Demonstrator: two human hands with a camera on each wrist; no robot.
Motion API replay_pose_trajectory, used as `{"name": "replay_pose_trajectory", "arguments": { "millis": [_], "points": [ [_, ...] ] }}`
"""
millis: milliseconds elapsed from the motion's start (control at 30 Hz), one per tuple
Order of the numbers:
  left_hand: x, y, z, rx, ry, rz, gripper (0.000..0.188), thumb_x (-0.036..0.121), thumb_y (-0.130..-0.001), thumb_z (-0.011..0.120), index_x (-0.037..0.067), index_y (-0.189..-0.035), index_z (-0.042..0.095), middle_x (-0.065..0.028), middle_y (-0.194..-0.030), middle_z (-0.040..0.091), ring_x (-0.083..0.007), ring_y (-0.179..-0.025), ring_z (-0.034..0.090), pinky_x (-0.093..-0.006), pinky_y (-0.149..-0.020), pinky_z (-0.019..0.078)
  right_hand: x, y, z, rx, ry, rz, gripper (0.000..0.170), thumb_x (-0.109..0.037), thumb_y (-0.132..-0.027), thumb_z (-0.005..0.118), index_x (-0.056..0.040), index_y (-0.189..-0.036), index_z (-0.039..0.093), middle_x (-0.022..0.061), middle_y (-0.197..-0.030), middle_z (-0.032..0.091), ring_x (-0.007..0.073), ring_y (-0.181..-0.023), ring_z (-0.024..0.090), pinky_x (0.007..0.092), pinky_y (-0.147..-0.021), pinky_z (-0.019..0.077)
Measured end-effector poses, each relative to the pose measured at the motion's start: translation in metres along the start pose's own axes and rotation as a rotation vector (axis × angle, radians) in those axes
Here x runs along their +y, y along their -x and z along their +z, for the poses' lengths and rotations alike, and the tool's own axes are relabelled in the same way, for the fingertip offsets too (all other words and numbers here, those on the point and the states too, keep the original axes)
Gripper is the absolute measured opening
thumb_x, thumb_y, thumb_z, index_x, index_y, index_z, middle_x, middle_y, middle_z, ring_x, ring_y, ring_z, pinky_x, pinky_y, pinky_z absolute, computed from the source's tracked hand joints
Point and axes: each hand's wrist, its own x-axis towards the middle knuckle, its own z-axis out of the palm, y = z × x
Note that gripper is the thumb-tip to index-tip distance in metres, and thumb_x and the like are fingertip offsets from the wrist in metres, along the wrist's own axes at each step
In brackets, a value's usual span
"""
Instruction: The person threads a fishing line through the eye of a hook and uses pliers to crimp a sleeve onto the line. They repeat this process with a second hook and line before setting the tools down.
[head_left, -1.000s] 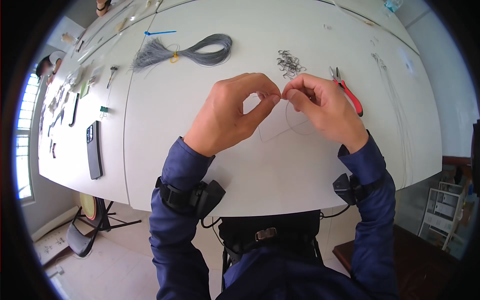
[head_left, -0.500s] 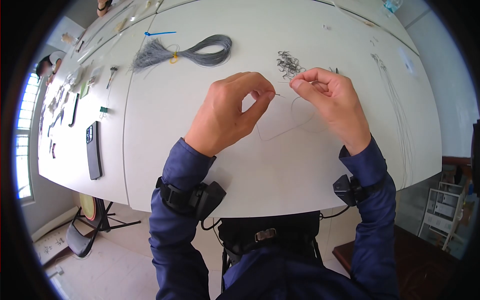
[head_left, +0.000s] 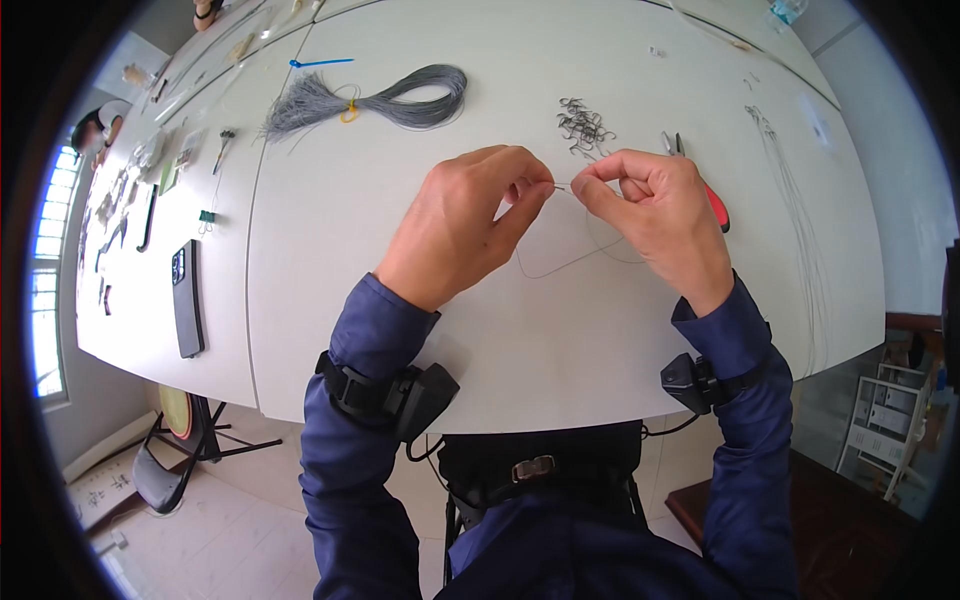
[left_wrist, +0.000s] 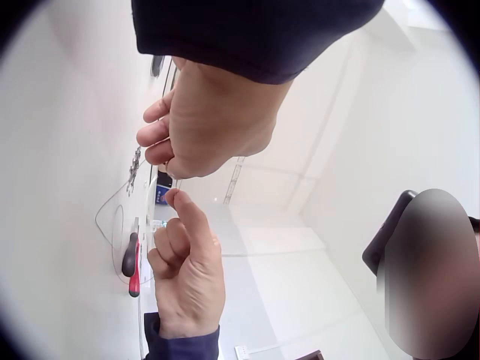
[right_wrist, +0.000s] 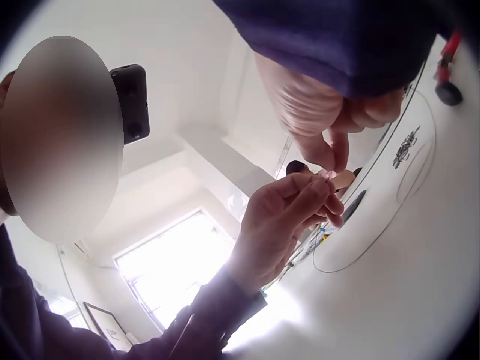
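Observation:
My left hand (head_left: pixel 465 225) pinches a small dark piece, probably a hook, between thumb and index finger. Just to its right, my right hand (head_left: pixel 665 215) pinches a thin line (head_left: pixel 553 272), which hangs in a loose loop below both hands. A narrow gap separates the two sets of fingertips, with the thin line crossing it. The piece itself is too small to make out clearly. Beyond the right hand lies a pile of dark hooks (head_left: pixel 583 125). Red-handled pliers (head_left: pixel 718 208) lie partly hidden behind that hand.
A grey bundle of line (head_left: pixel 425 98) tied with yellow lies at the back left, near a blue tie (head_left: pixel 322 63). Long thin strands (head_left: pixel 795 215) stretch along the right side. A black phone (head_left: pixel 187 300) and small tools lie at the left.
The fingertips touched at first, then the right hand drew away to the right and came back close to the left. The pliers, covered half a second ago, show again.

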Motion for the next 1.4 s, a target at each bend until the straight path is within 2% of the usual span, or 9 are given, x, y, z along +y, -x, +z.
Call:
{"name": "replay_pose_trajectory", "arguments": {
  "millis": [67,167,633,833,933,1133,1233,1333,1400],
  "points": [
    [0.001,0.000,0.000,-0.005,-0.002,0.003,0.006,0.005,-0.089,0.071,0.001,-0.093,0.070,-0.0093,-0.083,0.071,-0.0187,-0.075,0.068,-0.0291,-0.051,0.0485,0.000,0.001,0.001,-0.011,0.022,0.005,0.020,-0.018,-0.093,0.072,0.0022,-0.096,0.073,-0.0112,-0.058,0.036,-0.0005,-0.054,0.027,0.0243,-0.048,0.0186],
    [0.001,0.000,0.000,-0.008,-0.002,0.009,0.006,0.004,-0.088,0.070,0.001,-0.093,0.070,-0.0091,-0.083,0.070,-0.0183,-0.074,0.068,-0.0290,-0.050,0.0490,-0.001,0.000,0.001,-0.004,0.001,0.005,0.018,-0.016,-0.087,0.072,0.0021,-0.090,0.073,-0.0065,-0.051,0.039,0.0022,-0.048,0.032,0.0254,-0.045,0.0246],
    [0.000,0.001,0.004,0.006,0.021,0.029,0.007,0.002,-0.085,0.070,0.001,-0.093,0.070,-0.0087,-0.082,0.070,-0.0180,-0.075,0.068,-0.0289,-0.057,0.0509,0.019,-0.007,0.007,-0.156,-0.254,0.043,0.024,-0.021,-0.096,0.068,0.0024,-0.099,0.071,-0.0061,-0.066,0.056,0.0011,-0.058,0.042,0.0218,-0.052,0.0331],
    [0.000,0.000,0.003,0.062,0.061,0.023,0.010,0.003,-0.084,0.071,0.000,-0.093,0.069,-0.0120,-0.081,0.068,-0.0240,-0.074,0.066,-0.0334,-0.062,0.0515,0.019,-0.006,0.009,-0.139,-0.313,0.069,0.023,-0.020,-0.096,0.068,0.0031,-0.099,0.071,-0.0047,-0.070,0.060,0.0014,-0.061,0.046,0.0206,-0.055,0.0363],
    [0.003,-0.002,0.001,0.058,0.073,0.010,0.010,0.001,-0.085,0.071,-0.001,-0.094,0.072,-0.0105,-0.085,0.072,-0.0201,-0.079,0.069,-0.0303,-0.075,0.0541,0.018,-0.005,0.007,-0.147,-0.327,0.077,0.023,-0.020,-0.096,0.068,0.0033,-0.100,0.072,-0.0040,-0.072,0.061,0.0016,-0.062,0.047,0.0203,-0.056,0.0373],
    [0.007,-0.001,0.000,-0.016,0.108,-0.083,0.009,0.000,-0.084,0.072,-0.002,-0.092,0.072,-0.0100,-0.084,0.073,-0.0182,-0.079,0.069,-0.0292,-0.076,0.0544,0.010,-0.004,0.002,-0.185,-0.283,0.114,0.023,-0.020,-0.096,0.068,0.0026,-0.101,0.072,-0.0039,-0.073,0.062,0.0019,-0.063,0.048,0.0196,-0.058,0.0382],
    [0.006,0.000,0.002,0.024,0.103,-0.060,0.008,0.000,-0.084,0.073,-0.002,-0.091,0.071,-0.0094,-0.082,0.073,-0.0167,-0.079,0.069,-0.0283,-0.076,0.0541,0.003,-0.004,-0.003,-0.181,-0.254,0.120,0.024,-0.021,-0.097,0.068,0.0020,-0.102,0.072,-0.0038,-0.074,0.062,0.0020,-0.064,0.048,0.0196,-0.058,0.0383],
    [0.002,0.000,0.004,0.051,0.146,-0.054,0.006,0.004,-0.084,0.072,0.003,-0.089,0.070,-0.0058,-0.080,0.071,-0.0143,-0.074,0.069,-0.0285,-0.055,0.0502,0.007,-0.005,-0.007,-0.176,-0.252,0.083,0.025,-0.022,-0.097,0.068,0.0013,-0.104,0.071,-0.0039,-0.076,0.062,0.0021,-0.065,0.049,0.0195,-0.059,0.0385],
    [0.003,0.001,0.006,0.054,0.214,-0.110,0.006,0.004,-0.084,0.072,0.002,-0.089,0.070,-0.0048,-0.080,0.072,-0.0127,-0.074,0.069,-0.0272,-0.057,0.0509,0.008,-0.007,-0.007,-0.182,-0.293,0.081,0.025,-0.023,-0.098,0.067,0.0007,-0.105,0.071,-0.0042,-0.077,0.062,0.0019,-0.066,0.049,0.0192,-0.060,0.0387]
  ]
}}
